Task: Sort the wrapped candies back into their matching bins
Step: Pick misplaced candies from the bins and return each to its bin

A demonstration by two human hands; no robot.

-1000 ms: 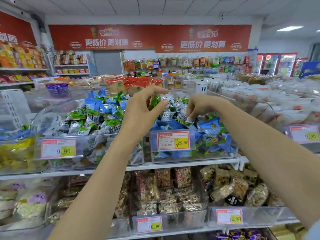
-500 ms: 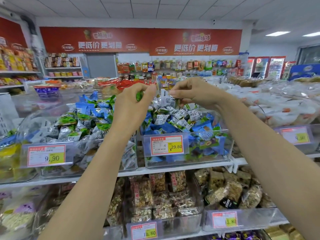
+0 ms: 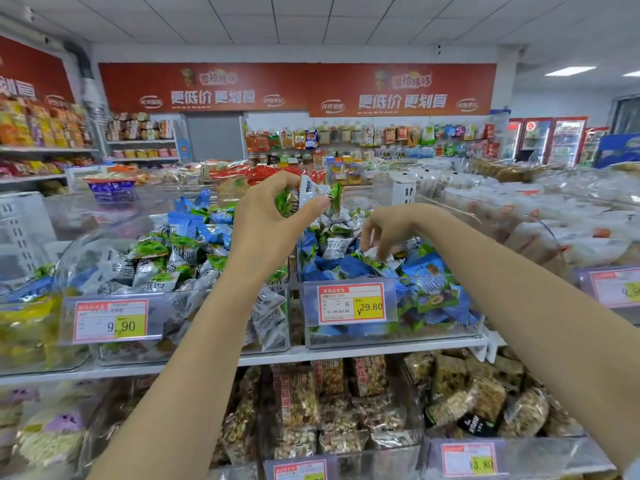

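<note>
The left hand point(image 3: 273, 223), mid-frame, pinches a few white-and-green wrapped candies point(image 3: 306, 197), held roughly upright. The right hand point(image 3: 391, 230) hangs loose-fingered and empty over the clear plastic right bin point(image 3: 415, 329) of blue wrapped candies point(image 3: 349, 268). The matching clear left bin point(image 3: 169, 306) lies lower left, nearest the left hand.

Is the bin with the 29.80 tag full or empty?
Full. The candies heap up higher than the clear front wall of the bin.
</note>
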